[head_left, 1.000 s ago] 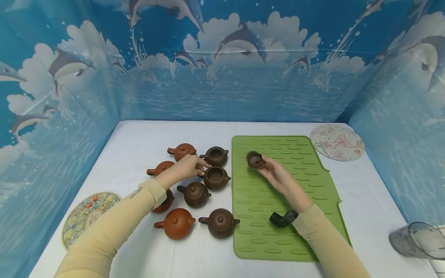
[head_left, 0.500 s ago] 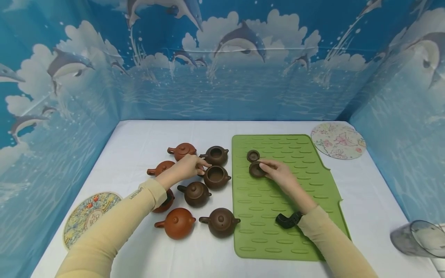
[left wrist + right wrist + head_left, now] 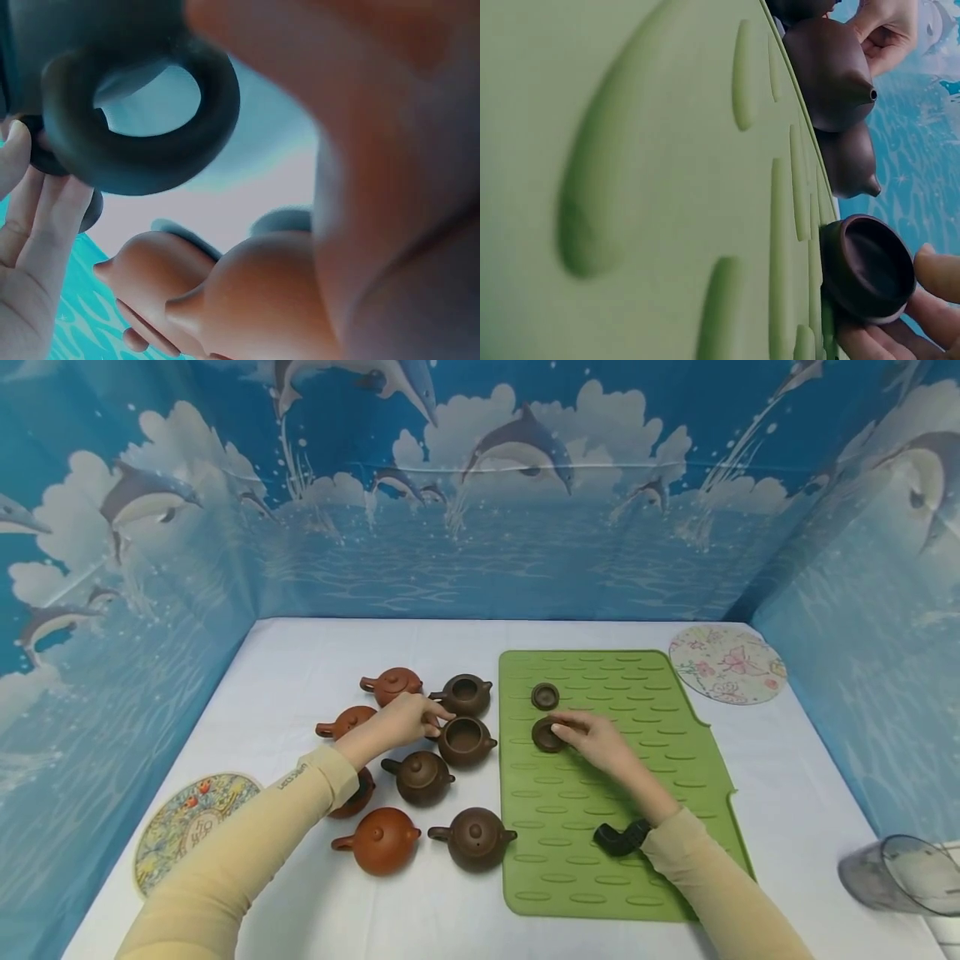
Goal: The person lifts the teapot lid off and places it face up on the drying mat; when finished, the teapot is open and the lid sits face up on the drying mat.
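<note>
My left hand (image 3: 408, 718) pinches the handle of a dark brown lidless teapot (image 3: 462, 742); in the left wrist view its fingers (image 3: 34, 217) lie at a small dark handle, partly hidden behind a nearer loop handle (image 3: 142, 165). A second dark lidless teapot (image 3: 465, 696) stands just behind. On the green mat (image 3: 570, 877), my right hand (image 3: 600, 742) holds a dark teapot lid (image 3: 547, 736), hollow side up, between thumb and fingers. In the right wrist view this lid (image 3: 874, 266) sits at the mat surface. Another upturned lid (image 3: 545, 696) lies just beyond it.
Lidded dark teapots (image 3: 422, 778) and several reddish ones, including a front one (image 3: 384, 841), stand around the left forearm. Round patterned mats lie at left (image 3: 198, 818) and far right (image 3: 727, 664). A clear grey cup (image 3: 900, 877) is at the right edge.
My right hand has brought one lid down and nearer on the green mat, apart from the other lid, which now lies alone. My left hand has stayed in place.
</note>
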A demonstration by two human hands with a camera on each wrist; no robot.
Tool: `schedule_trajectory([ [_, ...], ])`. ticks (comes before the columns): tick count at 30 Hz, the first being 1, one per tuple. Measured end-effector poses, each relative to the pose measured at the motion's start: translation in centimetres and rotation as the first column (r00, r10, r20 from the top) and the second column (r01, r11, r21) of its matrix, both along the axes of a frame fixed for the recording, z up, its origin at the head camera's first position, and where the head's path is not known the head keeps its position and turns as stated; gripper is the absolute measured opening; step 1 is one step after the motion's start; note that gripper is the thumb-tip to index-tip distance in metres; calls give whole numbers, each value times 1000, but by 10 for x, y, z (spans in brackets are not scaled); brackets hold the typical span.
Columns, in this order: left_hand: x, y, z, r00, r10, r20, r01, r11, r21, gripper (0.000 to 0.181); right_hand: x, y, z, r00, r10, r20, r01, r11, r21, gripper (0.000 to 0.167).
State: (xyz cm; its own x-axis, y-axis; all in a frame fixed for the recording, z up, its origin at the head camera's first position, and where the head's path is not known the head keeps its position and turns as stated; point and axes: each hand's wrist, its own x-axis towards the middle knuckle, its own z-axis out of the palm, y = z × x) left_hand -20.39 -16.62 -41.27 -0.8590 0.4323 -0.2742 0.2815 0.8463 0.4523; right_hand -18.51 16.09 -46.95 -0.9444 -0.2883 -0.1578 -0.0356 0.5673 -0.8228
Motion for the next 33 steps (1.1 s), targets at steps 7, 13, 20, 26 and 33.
schedule_trajectory([
  [7, 4, 1, -1, 1000, -21, -20, 21, 999, -35, 38, 0, 3, 0, 999, -37, 27, 38, 999, -31, 48],
  [13, 7, -1, 0, 998, -51, -27, 49, 998, -46, 40, 0, 6, 0, 998, -63, 14, 63, 998, -16, 48],
  [20, 16, -11, 14, 997, -61, -50, 62, 998, 27, 42, 4, 5, 9, 995, -94, -34, 92, 995, -38, 46],
  [26, 37, -27, 29, 999, -20, -43, 24, 996, 85, 38, 14, -13, 35, 990, -50, -129, 44, 998, -43, 39],
  [33, 59, -46, 24, 998, 5, -59, 1, 994, 113, 26, 18, -53, 54, 988, 99, -116, -117, 980, -163, 32],
])
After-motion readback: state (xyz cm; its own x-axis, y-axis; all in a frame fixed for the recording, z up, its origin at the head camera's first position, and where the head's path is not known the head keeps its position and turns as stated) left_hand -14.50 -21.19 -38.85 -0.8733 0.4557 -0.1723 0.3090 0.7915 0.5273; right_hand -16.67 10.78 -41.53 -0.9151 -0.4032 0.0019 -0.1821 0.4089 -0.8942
